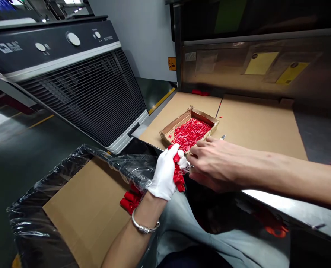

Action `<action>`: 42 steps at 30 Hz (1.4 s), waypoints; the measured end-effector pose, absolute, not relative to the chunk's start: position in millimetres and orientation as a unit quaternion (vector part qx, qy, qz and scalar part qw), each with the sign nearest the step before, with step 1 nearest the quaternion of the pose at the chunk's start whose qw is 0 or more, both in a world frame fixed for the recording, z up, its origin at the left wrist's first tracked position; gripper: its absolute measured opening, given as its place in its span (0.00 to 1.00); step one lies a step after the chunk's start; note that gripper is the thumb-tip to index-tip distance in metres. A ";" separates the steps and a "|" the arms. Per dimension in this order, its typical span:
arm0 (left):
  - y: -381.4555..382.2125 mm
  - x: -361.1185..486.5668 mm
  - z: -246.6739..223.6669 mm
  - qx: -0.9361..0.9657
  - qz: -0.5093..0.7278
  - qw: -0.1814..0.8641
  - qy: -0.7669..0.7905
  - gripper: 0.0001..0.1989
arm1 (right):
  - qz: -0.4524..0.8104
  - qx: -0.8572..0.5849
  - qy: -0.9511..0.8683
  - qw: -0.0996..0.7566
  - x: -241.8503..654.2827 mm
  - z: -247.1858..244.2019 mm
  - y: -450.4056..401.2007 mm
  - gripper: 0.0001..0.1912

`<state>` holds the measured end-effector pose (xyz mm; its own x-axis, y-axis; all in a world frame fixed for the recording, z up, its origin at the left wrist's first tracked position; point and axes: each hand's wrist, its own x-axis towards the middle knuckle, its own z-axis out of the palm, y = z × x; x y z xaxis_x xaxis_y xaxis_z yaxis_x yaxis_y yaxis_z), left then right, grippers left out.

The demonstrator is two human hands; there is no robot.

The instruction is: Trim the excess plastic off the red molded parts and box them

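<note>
My left hand (pixel 164 176), in a white glove, is closed around a red plastic part (pixel 179 180) that hangs below the fingers. My bare right hand (pixel 210 162) is closed close beside it, with a small metal tool (pixel 188 168) showing at the fingertips; its kind is mostly hidden. Just beyond both hands, a shallow cardboard tray (pixel 166 138) holds many small red plastic scraps (pixel 191 134). Several red tube-like pieces (pixel 130 201) lie left of my gloved wrist, at the edge of a lined box.
The box, lined with black plastic (pixel 25 223), stands at lower left with a cardboard sheet (pixel 89 208) inside. Cardboard (pixel 257 126) covers the metal worktable. A black grilled unit (pixel 89 93) stands at left. An orange-red ring-shaped thing (pixel 277 231) is at lower right.
</note>
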<state>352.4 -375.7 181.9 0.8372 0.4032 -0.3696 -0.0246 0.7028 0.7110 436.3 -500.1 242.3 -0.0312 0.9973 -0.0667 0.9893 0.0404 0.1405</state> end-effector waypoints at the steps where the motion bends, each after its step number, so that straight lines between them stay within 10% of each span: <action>1: -376.1 351.2 182.4 0.376 0.111 0.884 0.257 0.15 | 0.027 0.681 0.729 0.067 438.0 241.6 -500.9 0.13; 32: -383.6 341.8 168.8 0.367 0.011 0.894 0.257 0.18 | 0.043 0.652 0.744 0.138 415.6 234.4 -508.3 0.05; 42: -354.3 356.1 178.1 0.339 0.004 0.909 0.243 0.11 | -0.027 0.723 0.688 0.057 441.0 254.5 -484.5 0.20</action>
<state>356.1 -354.3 178.1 0.8822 0.1715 -0.4385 0.1579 0.7697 0.6185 441.0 -484.5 254.5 0.0527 0.9918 -0.1167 0.9978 -0.0477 0.0453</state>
